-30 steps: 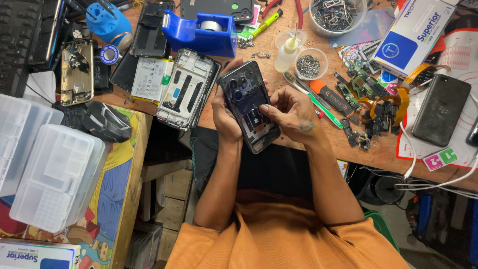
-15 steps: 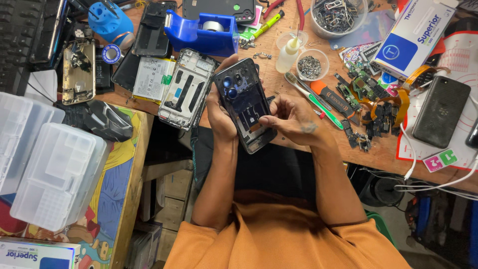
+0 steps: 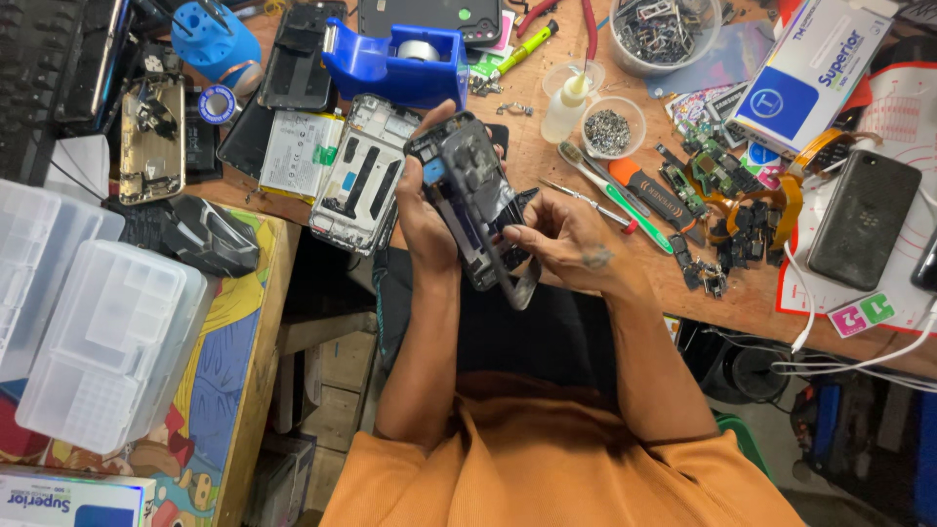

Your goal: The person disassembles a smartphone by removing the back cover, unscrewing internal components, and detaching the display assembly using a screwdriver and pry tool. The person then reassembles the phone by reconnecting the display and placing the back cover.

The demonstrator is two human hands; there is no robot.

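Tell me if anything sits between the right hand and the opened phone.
Nothing visible does. The right hand already has its fingertips on the lower half of the opened phone, which the left hand grips from the other side above the table edge.

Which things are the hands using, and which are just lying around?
In use:
- left hand
- right hand
- opened phone

Lying about:
- blue tape dispenser
- silver phone frame
- squeeze bottle
- green-handled tool
- black phone
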